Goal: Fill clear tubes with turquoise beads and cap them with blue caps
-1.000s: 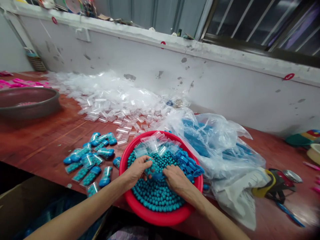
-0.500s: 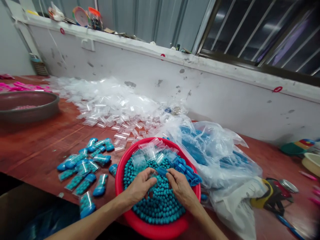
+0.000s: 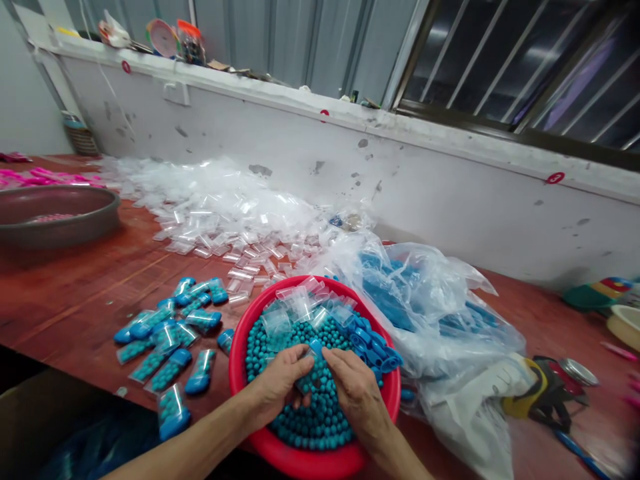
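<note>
My left hand [image 3: 284, 379] is closed on a small clear plastic case [image 3: 306, 381] above the red basin [image 3: 239, 360]. A blue plastic cap [image 3: 316, 346] sits at the upper end of this case. The fingertips of my right hand [image 3: 356, 392] press together against that cap from the right. Turquoise beads [image 3: 305, 437] fill the basin beneath both hands. Several empty clear cases [image 3: 300, 303] lie on the beads at the back, and loose blue caps [image 3: 373, 347] are heaped at the right. My fingers partly hide the held case.
Bead-filled cases with blue ends [image 3: 170, 367] lie left of the basin. Behind spreads a large pile of clear cases [image 3: 215, 200]. A plastic bag of blue parts [image 3: 425, 293] stands right, near a tape dispenser [image 3: 540, 393]. A grey bowl [image 3: 60, 233] is far left.
My right hand has brought the blue cap left and onto the end of the clear case in my left hand. The cap has turned from lying sideways to pointing up.
</note>
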`<action>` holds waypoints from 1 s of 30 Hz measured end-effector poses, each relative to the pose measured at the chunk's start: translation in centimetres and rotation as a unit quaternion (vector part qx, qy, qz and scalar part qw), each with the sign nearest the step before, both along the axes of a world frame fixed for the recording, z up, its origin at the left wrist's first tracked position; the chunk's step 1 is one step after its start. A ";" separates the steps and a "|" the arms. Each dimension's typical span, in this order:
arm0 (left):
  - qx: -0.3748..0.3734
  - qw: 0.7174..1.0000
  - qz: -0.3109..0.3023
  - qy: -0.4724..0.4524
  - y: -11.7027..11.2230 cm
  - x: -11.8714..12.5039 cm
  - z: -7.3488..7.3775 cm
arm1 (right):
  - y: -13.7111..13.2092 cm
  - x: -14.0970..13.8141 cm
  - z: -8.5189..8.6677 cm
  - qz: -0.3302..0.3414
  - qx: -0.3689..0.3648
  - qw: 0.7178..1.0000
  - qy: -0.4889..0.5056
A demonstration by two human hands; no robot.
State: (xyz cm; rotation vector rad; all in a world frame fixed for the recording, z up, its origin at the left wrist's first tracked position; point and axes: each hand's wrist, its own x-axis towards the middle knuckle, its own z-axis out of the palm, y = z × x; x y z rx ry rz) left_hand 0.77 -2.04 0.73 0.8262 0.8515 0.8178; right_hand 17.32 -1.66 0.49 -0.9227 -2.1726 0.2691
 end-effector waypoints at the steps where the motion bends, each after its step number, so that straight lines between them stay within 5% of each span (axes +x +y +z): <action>1: -0.003 1.000 0.001 -0.005 0.0 0.0 0.0 | -0.1 0.1 -0.1 0.002 0.009 1.000 0.007; 14: 0.000 0.994 0.081 0.072 0.0 0.1 -0.4 | 0.0 0.3 0.4 0.069 -0.036 0.997 0.015; 21: 0.098 0.985 0.067 0.129 -0.4 0.2 0.0 | 0.1 -0.6 0.8 0.000 -0.186 0.979 0.082; 30: 0.109 0.978 0.066 0.165 -0.2 0.5 -0.8 | 1.0 0.2 1.8 0.099 -0.255 0.962 -0.014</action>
